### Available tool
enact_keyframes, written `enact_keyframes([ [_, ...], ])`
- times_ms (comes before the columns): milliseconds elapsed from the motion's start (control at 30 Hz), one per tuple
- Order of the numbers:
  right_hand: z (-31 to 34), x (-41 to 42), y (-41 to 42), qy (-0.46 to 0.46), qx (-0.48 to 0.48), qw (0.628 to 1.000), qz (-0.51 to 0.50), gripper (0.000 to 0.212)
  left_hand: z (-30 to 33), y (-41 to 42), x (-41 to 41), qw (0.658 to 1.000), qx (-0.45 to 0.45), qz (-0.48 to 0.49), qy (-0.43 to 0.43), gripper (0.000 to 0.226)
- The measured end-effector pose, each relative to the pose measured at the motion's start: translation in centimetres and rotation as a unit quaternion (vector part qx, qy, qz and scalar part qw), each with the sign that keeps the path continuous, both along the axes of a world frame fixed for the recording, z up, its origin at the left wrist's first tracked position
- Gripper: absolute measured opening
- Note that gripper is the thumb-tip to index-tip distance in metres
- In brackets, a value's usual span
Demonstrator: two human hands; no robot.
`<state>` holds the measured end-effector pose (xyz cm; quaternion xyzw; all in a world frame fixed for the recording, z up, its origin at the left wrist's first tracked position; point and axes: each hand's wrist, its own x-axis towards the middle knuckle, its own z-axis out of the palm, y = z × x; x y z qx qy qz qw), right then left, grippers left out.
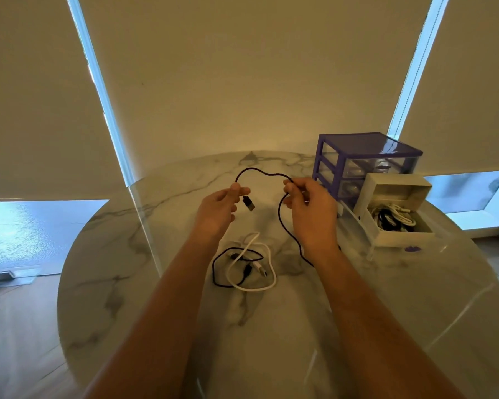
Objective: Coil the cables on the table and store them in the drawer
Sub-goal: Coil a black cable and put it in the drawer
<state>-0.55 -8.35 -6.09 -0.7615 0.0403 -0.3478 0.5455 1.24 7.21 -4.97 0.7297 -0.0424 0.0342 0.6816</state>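
Single view, head-mounted, wide-angle. It looks forward and down from above the near edge of the round marble tabletop (127, 283), close over both forearms. It faces the drawn window blinds (242, 82) behind the far rim.

No text, label, brand, number or sign can be read anywhere in this view. The purple-framed clear plastic drawer unit (366, 165) shows plain surfaces only, and the open white drawer (393, 210) pulled out in front of it bears no print that can be made out. A small purple mark (413, 249) lies on the round white marble table (162, 298) beside that drawer, too blurred to tell whether it carries any lettering.
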Motion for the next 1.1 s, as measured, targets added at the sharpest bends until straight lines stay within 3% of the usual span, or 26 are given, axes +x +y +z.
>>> enact_keyframes([
  [133,-0.3,0.0,-0.3,0.032,-0.029,0.999,0.002,0.014,0.8,-0.2,-0.2,0.991,-0.132,0.000,0.006,0.033],
  [267,-0.2,-0.3,0.3,0.064,0.021,0.996,0.063,0.015,1.0,0.8,0.5,0.945,-0.315,-0.045,0.073,0.031],
  [367,0.3,-0.9,0.8,0.085,-0.023,0.989,0.118,0.019,0.9,1.3,0.7,0.932,-0.346,-0.079,0.068,0.026],
  [467,0.3,-1.3,1.8,0.108,-0.138,0.968,0.180,0.018,0.5,1.2,1.0,0.948,-0.310,-0.065,0.023,0.026],
  [667,0.9,-2.1,3.2,0.101,-0.145,0.962,0.208,0.018,0.2,0.7,0.5,0.986,-0.134,-0.018,-0.094,0.032],
  [800,1.5,-2.1,2.7,0.036,-0.139,0.978,0.152,0.016,0.2,0.2,0.2,0.988,0.022,-0.016,-0.150,0.029],
  [933,1.6,-1.8,1.8,0.004,-0.154,0.984,0.092,0.013,-0.1,-0.3,0.1,0.981,0.101,-0.047,-0.158,0.028],
  [1000,1.6,-1.7,1.7,-0.008,-0.142,0.986,0.092,0.009,0.1,-0.6,-0.2,0.980,0.107,-0.075,-0.148,0.029],
  [1100,1.8,-1.7,1.8,-0.020,-0.075,0.992,0.098,0.003,0.7,-1.0,-0.6,0.989,0.021,-0.113,-0.095,0.033],
])
